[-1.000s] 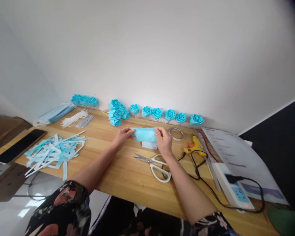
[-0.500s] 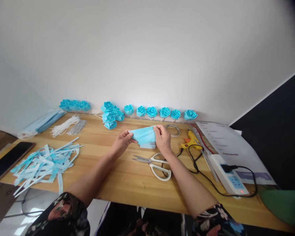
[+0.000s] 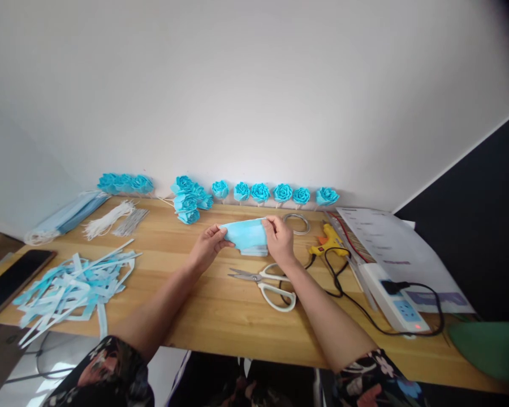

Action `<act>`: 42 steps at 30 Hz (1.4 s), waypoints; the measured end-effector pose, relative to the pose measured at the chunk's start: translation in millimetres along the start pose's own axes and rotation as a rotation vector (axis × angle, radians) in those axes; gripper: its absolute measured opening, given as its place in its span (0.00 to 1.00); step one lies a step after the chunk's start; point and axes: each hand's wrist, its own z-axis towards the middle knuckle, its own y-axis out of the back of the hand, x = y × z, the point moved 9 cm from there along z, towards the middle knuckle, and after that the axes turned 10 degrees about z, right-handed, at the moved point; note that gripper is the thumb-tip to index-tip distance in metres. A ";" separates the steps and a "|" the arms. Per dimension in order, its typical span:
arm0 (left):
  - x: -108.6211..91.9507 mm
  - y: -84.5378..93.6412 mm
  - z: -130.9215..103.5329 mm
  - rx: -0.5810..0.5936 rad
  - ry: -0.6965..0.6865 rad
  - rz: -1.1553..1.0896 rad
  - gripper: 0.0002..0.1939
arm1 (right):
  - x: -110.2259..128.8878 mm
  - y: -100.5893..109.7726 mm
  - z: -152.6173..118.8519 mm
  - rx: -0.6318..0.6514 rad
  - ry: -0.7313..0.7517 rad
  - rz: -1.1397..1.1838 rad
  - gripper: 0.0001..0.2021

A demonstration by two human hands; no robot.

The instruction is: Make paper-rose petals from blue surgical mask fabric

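A light blue rectangle of face-mask fabric (image 3: 245, 233) is stretched between my two hands, above the table. My left hand (image 3: 211, 243) pinches its left end, thumb on top. At the right end, the fingers of my right hand (image 3: 279, 237) are closed on its upper corner. Behind and below it lies a small stack of similar pale blue pieces (image 3: 255, 251), partly hidden. Scissors (image 3: 261, 278) with white handles rest just in front, blades apart and pointing left; my right wrist covers part of one handle.
Blue fabric flowers (image 3: 260, 193) line the wall. At left are cut strips (image 3: 78, 285), a phone (image 3: 14, 282), uncut masks (image 3: 70, 215), white cords (image 3: 108, 219) and metal wires (image 3: 130, 222). At right are a wire coil (image 3: 297, 224), yellow glue gun (image 3: 328, 240), power strip (image 3: 394, 302) and papers (image 3: 390, 249).
Both hands still hold the blue fabric in nearly the same place; it looks flatter and smoother. The whole view has shifted slightly.
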 end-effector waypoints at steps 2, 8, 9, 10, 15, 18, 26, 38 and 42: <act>3.5 1.2 1.5 -0.011 0.016 -0.013 0.16 | -0.3 -0.7 -0.8 0.006 0.003 -0.018 0.13; 3.5 -4.9 0.5 0.018 0.052 -0.011 0.23 | 1.9 -2.1 -1.5 0.024 0.029 -0.030 0.12; 3.2 -6.3 -0.1 0.028 0.059 -0.001 0.25 | 3.0 -2.6 -1.7 0.029 0.038 -0.028 0.12; 3.2 -7.6 -0.7 0.037 0.066 0.008 0.25 | 4.0 -3.2 -2.0 0.035 0.046 -0.025 0.12; 5.8 -8.4 -2.7 0.045 0.091 0.043 0.22 | 5.8 -8.4 -4.3 0.072 0.058 -0.022 0.12; 6.5 -9.4 -3.3 0.065 0.086 0.080 0.20 | 5.1 -10.7 -4.9 0.088 0.050 -0.028 0.13; 2.4 -12.6 -4.5 0.108 0.043 0.116 0.19 | 7.1 -10.6 -2.8 0.092 0.046 -0.012 0.13; 0.8 -13.2 -4.9 0.133 0.025 0.140 0.18 | 5.6 -9.4 -2.0 0.074 0.010 0.035 0.13; 1.0 -12.3 -4.7 0.123 0.030 0.151 0.18 | 7.4 -9.4 -2.3 0.080 0.017 0.020 0.13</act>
